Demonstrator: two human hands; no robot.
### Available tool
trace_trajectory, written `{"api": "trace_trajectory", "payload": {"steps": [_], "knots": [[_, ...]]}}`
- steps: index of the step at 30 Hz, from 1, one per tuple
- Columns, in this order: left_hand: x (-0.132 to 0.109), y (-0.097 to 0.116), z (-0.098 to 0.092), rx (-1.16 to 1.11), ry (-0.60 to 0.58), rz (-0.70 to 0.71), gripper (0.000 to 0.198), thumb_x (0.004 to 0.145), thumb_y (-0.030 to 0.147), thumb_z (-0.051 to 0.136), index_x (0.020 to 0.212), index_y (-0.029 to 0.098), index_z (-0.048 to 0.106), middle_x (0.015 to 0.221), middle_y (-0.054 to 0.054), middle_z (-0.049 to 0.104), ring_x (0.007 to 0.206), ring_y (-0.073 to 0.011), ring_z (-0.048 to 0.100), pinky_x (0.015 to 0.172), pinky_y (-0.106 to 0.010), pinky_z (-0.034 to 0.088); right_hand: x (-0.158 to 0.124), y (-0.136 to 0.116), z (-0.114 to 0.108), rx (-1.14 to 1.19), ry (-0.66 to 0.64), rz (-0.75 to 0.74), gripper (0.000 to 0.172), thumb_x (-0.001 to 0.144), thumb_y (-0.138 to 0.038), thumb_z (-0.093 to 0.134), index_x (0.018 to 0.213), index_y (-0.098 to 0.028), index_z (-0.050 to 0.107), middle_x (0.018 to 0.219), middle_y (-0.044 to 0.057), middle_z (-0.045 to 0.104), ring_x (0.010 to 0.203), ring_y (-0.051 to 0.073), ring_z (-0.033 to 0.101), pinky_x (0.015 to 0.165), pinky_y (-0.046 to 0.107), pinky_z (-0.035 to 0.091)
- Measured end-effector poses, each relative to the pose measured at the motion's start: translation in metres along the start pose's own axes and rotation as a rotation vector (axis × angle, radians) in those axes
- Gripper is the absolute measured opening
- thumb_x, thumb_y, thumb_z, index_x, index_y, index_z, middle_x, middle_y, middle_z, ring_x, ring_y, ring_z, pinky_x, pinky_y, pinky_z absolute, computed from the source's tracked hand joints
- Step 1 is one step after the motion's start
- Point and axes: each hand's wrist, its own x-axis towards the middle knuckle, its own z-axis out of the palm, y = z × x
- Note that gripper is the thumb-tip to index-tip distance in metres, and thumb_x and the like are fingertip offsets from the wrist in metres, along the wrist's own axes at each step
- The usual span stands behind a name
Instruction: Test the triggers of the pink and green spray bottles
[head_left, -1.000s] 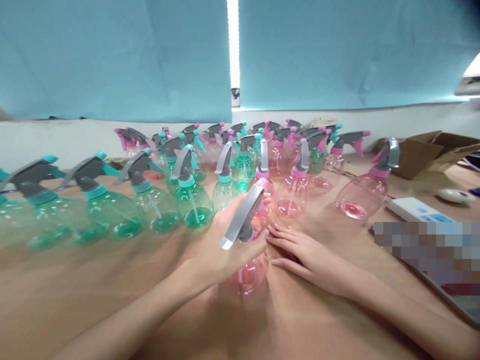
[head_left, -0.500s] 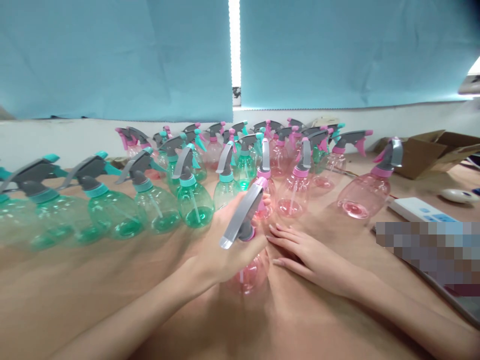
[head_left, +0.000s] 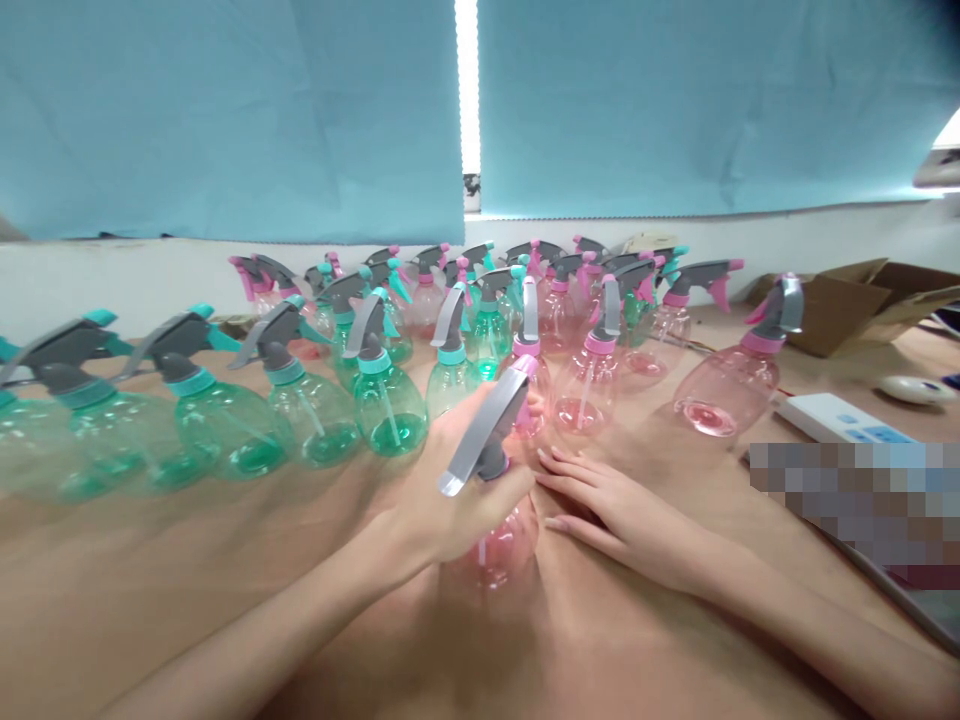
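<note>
1. Grips a translucent pink, round-bellied plastic spray bottle with grey trigger head (head_left: 501,550) in the left hand (head_left: 429,490), fingers wrapped closed around its upper part.
2. Has that bottle on the light-brown tabletop (head_left: 225,560), in front of translucent green plastic spray bottles (head_left: 390,410) and other pink ones (head_left: 585,395).
3. Rests the right hand (head_left: 622,510) palm-down, open and empty, fingers loosely extended, tips just beside the held bottle.

Open tabletop (head_left: 187,570) nearest the wearer, green trigger-spray bottles (head_left: 390,405) beyond (hardly a gap), gripped pink trigger-spray bottle (head_left: 491,458) blocking the middle
</note>
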Motion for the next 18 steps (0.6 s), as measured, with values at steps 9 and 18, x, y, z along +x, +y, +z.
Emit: {"api": "trace_trajectory", "payload": {"steps": [9,18], "knots": [[-0.0034,-0.0076,0.0033,0.056,0.011,0.050,0.028,0.072,0.018,0.047,0.098,0.023,0.052,0.074,0.003,0.051,0.062,-0.0143,0.047,0.063,-0.028,0.046,-0.0017,0.0008,0.0009,0.034,0.030,-0.004,0.057,0.101,-0.050,0.042,0.144,-0.014,0.049,0.153,0.012,0.042,0.144,0.030,0.035,0.116,0.053,0.033],[-0.0027,-0.0037,0.0017,-0.008,-0.005,0.020,0.045,0.070,0.016,0.048,0.114,0.025,0.053,0.076,0.002,0.057,0.063,-0.0153,0.051,0.070,-0.030,0.052,-0.0019,0.0012,0.0019,0.067,0.071,-0.016,0.053,0.100,-0.049,0.047,0.144,-0.021,0.051,0.151,0.011,0.046,0.142,0.031,0.038,0.115,0.053,0.035]]}}
